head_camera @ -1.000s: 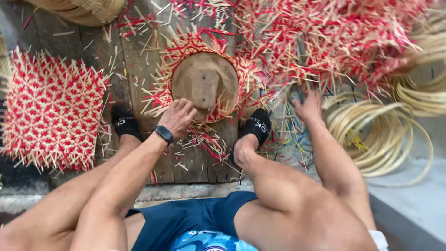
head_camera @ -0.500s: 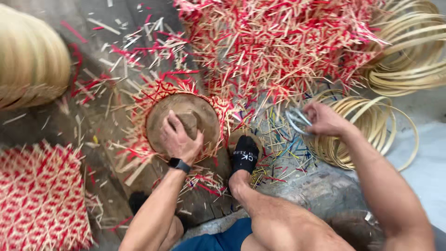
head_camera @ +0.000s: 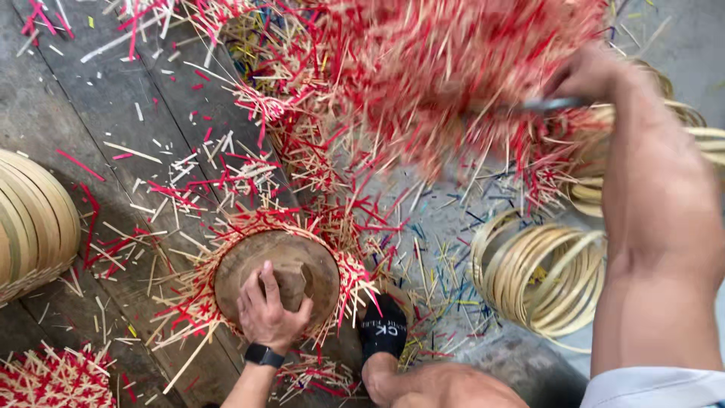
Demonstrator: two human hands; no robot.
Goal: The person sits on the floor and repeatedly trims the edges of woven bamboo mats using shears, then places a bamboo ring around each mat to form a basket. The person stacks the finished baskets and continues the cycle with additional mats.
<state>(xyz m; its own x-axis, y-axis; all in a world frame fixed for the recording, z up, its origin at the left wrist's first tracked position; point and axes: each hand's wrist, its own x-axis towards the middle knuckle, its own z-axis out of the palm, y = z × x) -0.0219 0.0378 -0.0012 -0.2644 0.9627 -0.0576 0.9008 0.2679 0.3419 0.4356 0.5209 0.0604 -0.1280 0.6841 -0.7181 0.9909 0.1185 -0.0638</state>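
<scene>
While the left hand (head_camera: 268,313) grips the round wooden mould (head_camera: 276,276), the right hand (head_camera: 585,75) clenches a red-and-tan woven mat (head_camera: 453,68).

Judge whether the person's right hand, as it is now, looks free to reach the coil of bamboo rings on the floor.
Probably not at once: the right hand is raised at the red-tipped woven mat, seemingly gripping a thin tool. The bamboo rings lie uncovered below that arm.
</scene>
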